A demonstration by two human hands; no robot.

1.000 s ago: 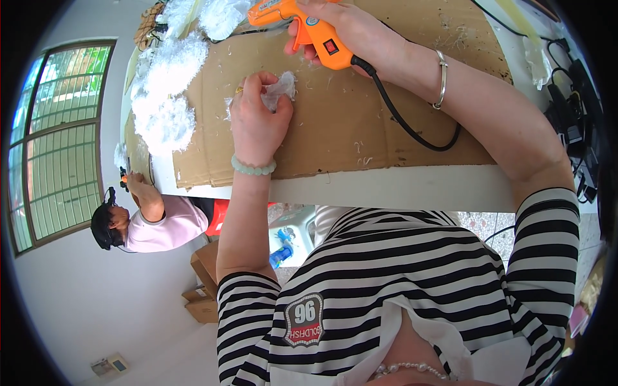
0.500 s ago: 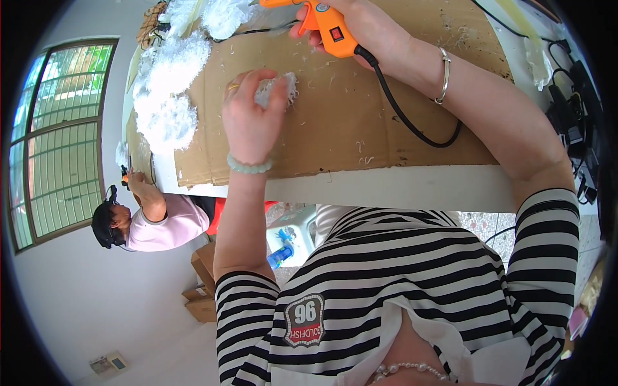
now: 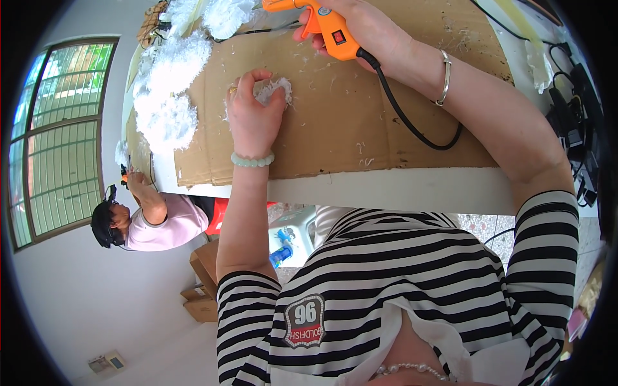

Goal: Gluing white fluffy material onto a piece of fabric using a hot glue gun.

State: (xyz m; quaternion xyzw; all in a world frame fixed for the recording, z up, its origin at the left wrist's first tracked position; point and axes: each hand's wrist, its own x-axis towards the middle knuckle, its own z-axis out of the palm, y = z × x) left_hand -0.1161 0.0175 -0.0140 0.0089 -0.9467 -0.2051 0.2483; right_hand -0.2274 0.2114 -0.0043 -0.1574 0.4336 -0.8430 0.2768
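An orange glue gun [image 3: 341, 44] with a black cord is gripped in my right hand [image 3: 376, 32]; its front end points left at the top of the view. My left hand [image 3: 254, 125] curls over a small fluffy white piece [image 3: 282, 85] on the cardboard sheet [image 3: 335, 132]. Thumb and fingers bend round this piece, and its shaggy edges stick out on both sides of the hand. Beyond and to the left lies a heap of white fluffy material [image 3: 170, 67], with a rounded white tuft [image 3: 226, 18] near the gun's front end.
The cardboard covers a white table [image 3: 386, 186] and carries scattered white fibres. Black cables and adapters [image 3: 566, 119] crowd the right edge. Another person [image 3: 164, 225] works at the table's left side. Brown boxes [image 3: 203, 289] and a white stool-like object with a blue bottle [image 3: 280, 256] stand below.
My left hand has shifted slightly, and the white piece now spreads out on both sides of it. The glue gun has moved a little to the right and nearer.
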